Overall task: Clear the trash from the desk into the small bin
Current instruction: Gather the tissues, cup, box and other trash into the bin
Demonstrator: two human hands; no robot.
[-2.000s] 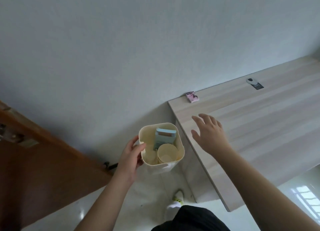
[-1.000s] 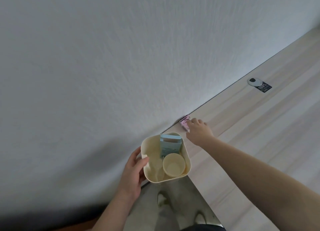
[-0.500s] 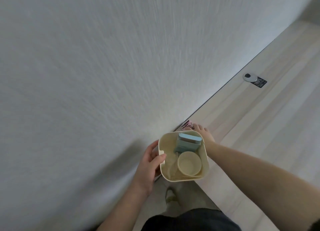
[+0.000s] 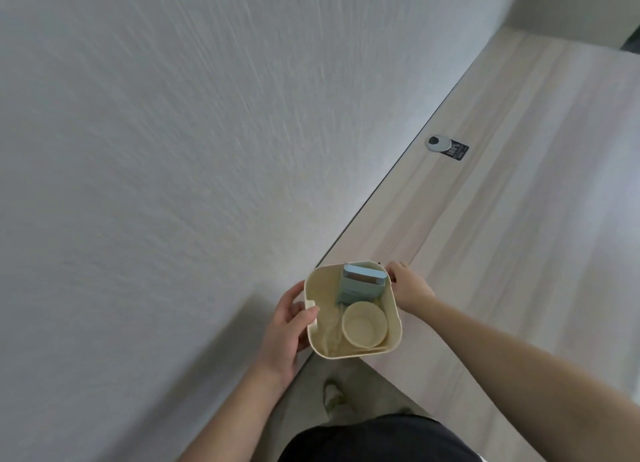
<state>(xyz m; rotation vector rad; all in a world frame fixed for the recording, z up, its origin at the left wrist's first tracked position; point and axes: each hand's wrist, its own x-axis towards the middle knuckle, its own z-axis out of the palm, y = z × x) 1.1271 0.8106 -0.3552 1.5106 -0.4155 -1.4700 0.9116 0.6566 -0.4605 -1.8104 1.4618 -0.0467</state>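
Note:
My left hand (image 4: 287, 330) grips the left rim of the small cream bin (image 4: 397, 318) and holds it up at the near corner of the light wooden desk (image 4: 502, 236). Inside the bin stand a pale blue carton (image 4: 362, 283) and a cream paper cup (image 4: 363, 324). My right hand (image 4: 410, 286) rests on the desk just behind the bin's far right corner, fingers curled toward the rim. Its fingertips are hidden by the bin. The pink packet seen earlier at that corner is out of sight, apart from a tiny dark bit by my fingertip.
A white textured wall (image 4: 173, 150) runs along the desk's back edge. A round metal grommet (image 4: 438, 142) with a black sticker (image 4: 458, 151) sits further along the desk. My foot (image 4: 334, 396) stands on the floor below the bin.
My right hand reached across the desk to the pink packet at the corner. The bin moved right and up against that corner, and it now covers the packet and my fingertips.

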